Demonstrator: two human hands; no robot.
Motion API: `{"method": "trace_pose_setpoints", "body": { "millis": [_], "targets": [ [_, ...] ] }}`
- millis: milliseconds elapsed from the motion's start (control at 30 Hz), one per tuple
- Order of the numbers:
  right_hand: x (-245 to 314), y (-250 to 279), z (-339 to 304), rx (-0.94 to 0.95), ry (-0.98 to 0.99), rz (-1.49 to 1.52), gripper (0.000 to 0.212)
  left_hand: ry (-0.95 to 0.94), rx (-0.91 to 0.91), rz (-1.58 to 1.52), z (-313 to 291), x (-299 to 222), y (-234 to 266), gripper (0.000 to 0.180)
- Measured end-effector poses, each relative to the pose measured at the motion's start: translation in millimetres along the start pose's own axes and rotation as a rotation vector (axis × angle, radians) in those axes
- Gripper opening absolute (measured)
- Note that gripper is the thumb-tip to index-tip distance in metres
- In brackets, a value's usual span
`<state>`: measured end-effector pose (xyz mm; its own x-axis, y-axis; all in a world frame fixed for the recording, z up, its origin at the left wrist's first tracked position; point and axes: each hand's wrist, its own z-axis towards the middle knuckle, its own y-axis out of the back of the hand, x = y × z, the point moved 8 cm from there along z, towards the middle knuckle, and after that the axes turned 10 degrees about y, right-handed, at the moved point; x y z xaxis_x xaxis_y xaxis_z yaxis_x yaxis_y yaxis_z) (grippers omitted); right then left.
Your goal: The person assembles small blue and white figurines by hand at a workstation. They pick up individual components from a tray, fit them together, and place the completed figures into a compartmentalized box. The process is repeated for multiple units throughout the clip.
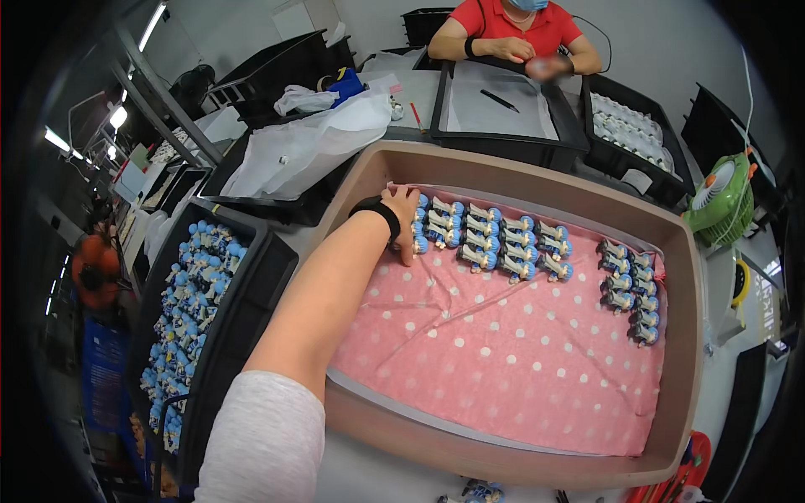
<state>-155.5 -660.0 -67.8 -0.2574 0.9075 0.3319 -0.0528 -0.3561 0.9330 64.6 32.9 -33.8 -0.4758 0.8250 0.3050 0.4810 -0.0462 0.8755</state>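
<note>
Nearest the camera, see a light grey sleeve and a bare forearm, slanting from the near left toward the far side. Find at far left a black crate heaped with a loose pile of blue-topped figures. Beyond it, see a white sheet crumpled over a dark tray. Next, at the far left corner inside a brown tub, meet the left hand, black band around its wrist. See it palm down, thumb apart from the fingers, touching the leftmost column of small figures; cannot tell whether any is gripped. Cannot tell the right hand's state, being out of view.

Moving right, see more columns lying close together along the far side of the pink dotted cloth; then, past a gap, find a second group near the right wall. Beyond the tub, notice a co-worker in a red shirt, behind a black tray with a dark pen-like tool. At far right, see a green fan.
</note>
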Motion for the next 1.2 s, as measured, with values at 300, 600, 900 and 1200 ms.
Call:
{"method": "trace_pose_setpoints", "body": {
  "millis": [300, 600, 900, 1200],
  "targets": [
    [13.8, 2.7, 5.9, -0.025, 0.073, -0.070, 0.022, -0.013, 0.047, -0.144, 9.2, -2.2, -5.5, 0.117],
    [15.6, 6.4, 6.3, -0.022, 0.082, 0.009, 0.021, 0.058, -0.001, -0.052, 4.2, -4.4, -3.4, 0.119],
    [13.6, 5.1, 5.4, -0.001, 0.053, -0.040, 0.021, 0.061, -0.015, -0.138, 1.5, 5.0, -4.9, 0.118],
    [20.6, 8.7, 9.5, -0.029, 0.071, -0.005, 0.021, 0.089, 0.043, -0.215, 3.7, 0.7, -11.5, 0.128]
  ]
}}
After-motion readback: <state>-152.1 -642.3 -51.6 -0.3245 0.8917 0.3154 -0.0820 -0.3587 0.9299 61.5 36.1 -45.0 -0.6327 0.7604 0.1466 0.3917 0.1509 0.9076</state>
